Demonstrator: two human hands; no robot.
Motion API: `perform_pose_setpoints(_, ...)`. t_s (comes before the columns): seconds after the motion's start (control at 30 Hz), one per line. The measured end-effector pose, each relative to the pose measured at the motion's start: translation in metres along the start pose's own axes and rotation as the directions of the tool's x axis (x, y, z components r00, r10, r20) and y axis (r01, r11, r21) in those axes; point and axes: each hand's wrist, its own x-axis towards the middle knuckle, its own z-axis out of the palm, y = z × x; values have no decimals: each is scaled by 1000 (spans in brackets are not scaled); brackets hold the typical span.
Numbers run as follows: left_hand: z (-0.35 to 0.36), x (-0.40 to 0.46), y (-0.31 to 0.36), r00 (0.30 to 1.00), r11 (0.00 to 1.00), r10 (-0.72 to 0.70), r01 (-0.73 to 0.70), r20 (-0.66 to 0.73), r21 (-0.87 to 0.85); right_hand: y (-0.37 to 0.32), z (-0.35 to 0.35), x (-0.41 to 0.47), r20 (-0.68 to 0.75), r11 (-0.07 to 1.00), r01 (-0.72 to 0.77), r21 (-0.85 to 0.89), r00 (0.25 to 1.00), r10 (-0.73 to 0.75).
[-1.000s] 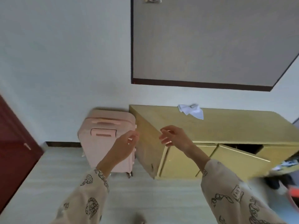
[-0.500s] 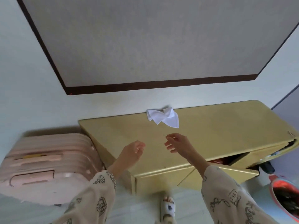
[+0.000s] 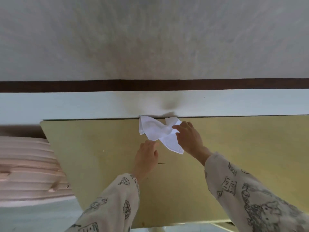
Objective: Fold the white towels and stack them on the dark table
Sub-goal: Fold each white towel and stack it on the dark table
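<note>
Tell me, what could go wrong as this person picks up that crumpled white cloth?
The white towel lies bunched against the back edge of the yellow cabinet, right at the wall, so a nudge might push a corner behind it. The right hand rests on the bunched middle and the left hand only nears an edge, so lifting now could leave it twisted and harder to fold.
</note>
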Motion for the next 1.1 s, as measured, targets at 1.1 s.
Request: perform_pose_setpoints(1.1,-181,0,25,870,973,119,-197,-479,-117,-5,-137,-16,-364,980,107,165,931,-41)
